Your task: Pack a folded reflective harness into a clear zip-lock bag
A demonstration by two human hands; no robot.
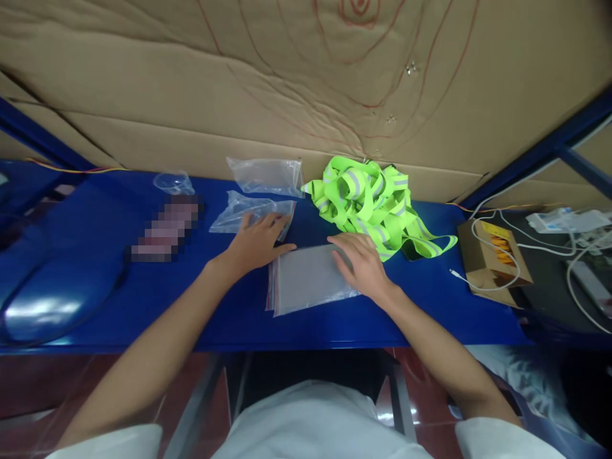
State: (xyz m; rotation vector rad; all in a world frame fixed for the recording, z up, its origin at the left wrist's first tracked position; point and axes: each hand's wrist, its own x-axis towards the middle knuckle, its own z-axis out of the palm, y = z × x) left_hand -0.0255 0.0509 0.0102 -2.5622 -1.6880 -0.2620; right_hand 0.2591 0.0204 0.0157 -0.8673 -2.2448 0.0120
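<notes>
My left hand [258, 242] rests with spread fingers over the right part of a clear plastic bag [248, 213]; its thumb reaches the corner of a stack of clear zip bags [310, 280]. On the right side of that stack lies my right hand [361, 264], palm down, fingers apart. Another clear bag [270, 176] lies farther back against the cardboard. A heap of neon-yellow strap with grey stripes [368, 197] sits just beyond my right hand.
On the blue table [229, 325], a blurred-out pinkish object [167, 229] and a clear plastic piece [176, 183] lie at left. An open cardboard box [482, 261] and white cables [521, 245] are at right. A cardboard sheet [191, 83] stands behind.
</notes>
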